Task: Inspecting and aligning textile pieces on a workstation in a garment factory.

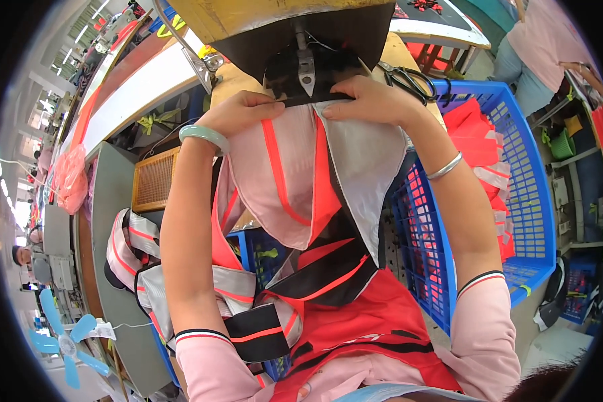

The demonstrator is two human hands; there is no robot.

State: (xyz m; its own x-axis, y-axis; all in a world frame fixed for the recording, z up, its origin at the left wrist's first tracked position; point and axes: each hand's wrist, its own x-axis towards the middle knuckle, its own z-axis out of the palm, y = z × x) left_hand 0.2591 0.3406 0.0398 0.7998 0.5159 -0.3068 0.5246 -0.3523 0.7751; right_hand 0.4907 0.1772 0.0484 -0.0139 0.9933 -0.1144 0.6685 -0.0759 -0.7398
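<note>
A sewn fabric piece (pixel 268 174) in pale grey and black with bright red stripes hangs from both my hands toward my lap. At the left, my left hand (pixel 244 112) pinches its black upper edge between thumb and fingers. My right hand (pixel 368 100) grips the same edge farther right, thumb and fingers closed on the cloth. Between the hands, just above that edge, is the pointed metal tip (pixel 306 77) of a machine. Its head (pixel 301 30), yellow on top and dark in front, covers the space beyond. Whether tip and cloth touch, I cannot tell.
Black-handled scissors (pixel 405 84) lie right of the machine. A blue plastic basket (pixel 532 201) holding red and grey fabric pieces (pixel 479 151) stands by my right arm. More striped pieces (pixel 238 281) are heaped at my left. A person in pink (pixel 543 47) stands at the far right.
</note>
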